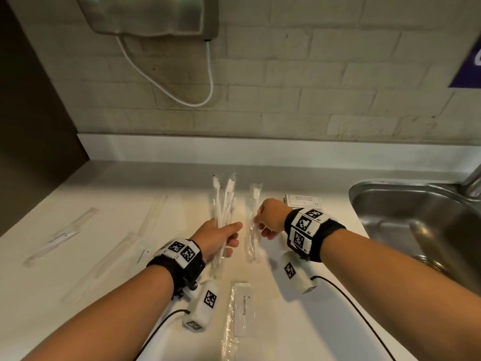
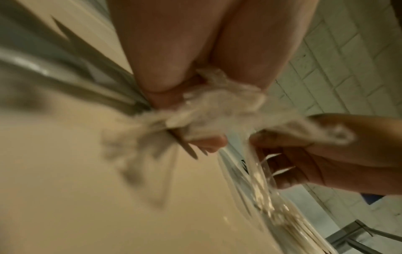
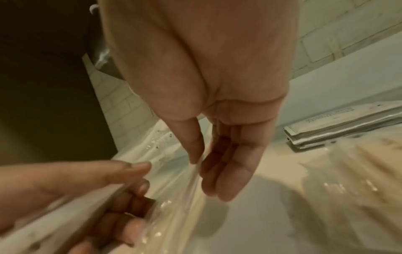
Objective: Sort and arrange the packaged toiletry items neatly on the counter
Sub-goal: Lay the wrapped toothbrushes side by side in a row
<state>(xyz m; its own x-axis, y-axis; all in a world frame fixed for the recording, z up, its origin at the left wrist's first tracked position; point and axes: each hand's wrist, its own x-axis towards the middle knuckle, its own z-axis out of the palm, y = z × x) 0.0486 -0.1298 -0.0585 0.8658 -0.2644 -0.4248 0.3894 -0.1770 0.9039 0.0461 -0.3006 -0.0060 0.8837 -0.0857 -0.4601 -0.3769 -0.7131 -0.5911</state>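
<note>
In the head view my left hand (image 1: pixel 235 234) grips a bundle of white toothbrushes in clear wrappers (image 1: pixel 224 201), their heads pointing to the wall. Just to its right, my right hand (image 1: pixel 257 221) pinches a single wrapped toothbrush (image 1: pixel 253 238) by its wrapper, thumb against fingers. The right wrist view shows that pinch on the clear wrapper (image 3: pixel 191 173), with my left hand (image 3: pixel 121 185) close beside it. Crumpled wrapper ends (image 2: pixel 217 110) fill my left hand's grip in the left wrist view. A white toothpaste box (image 1: pixel 243 308) lies on the counter near me.
A second toothpaste box (image 1: pixel 141 252) and several clear wrapped items (image 1: pixel 59 235) lie to the left. Flat shampoo sachets (image 1: pixel 303 200) are stacked by the steel sink (image 1: pixel 416 217) at the right. Another clear packet (image 1: pixel 229 324) lies beside the near box. A white cable (image 1: pixel 182 97) hangs on the brick wall.
</note>
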